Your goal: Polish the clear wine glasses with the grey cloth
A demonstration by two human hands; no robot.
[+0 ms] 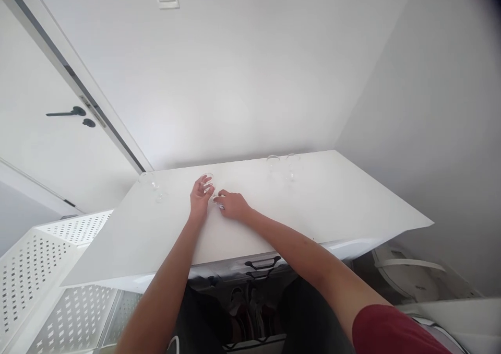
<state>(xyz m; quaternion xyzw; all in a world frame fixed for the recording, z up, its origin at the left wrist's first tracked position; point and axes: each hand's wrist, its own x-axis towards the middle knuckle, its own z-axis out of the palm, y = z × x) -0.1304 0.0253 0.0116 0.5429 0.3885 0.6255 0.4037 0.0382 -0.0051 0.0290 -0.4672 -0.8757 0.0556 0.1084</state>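
A clear stemmed glass (210, 178) is between my hands above the white tabletop (297, 208). The fingers of my left hand (199, 196) wrap round its bowl. Lower down, my right hand (235, 206) is closed at the stem and foot, where its fingers partly cover the glass. Another clear stemmed glass (159, 197) stands near the left back corner. Toward the back, right of my hands, are two more, a glass (273, 161) and a glass (293, 166), both faint against the white.
Dark-handled drawers (263, 263) sit under the tabletop's front edge, close to my legs. White perforated baskets (74, 312) stand at the lower left, below a door (47, 82). A wall (235, 82) rises behind the table. On the floor at right is a round white appliance (415, 275).
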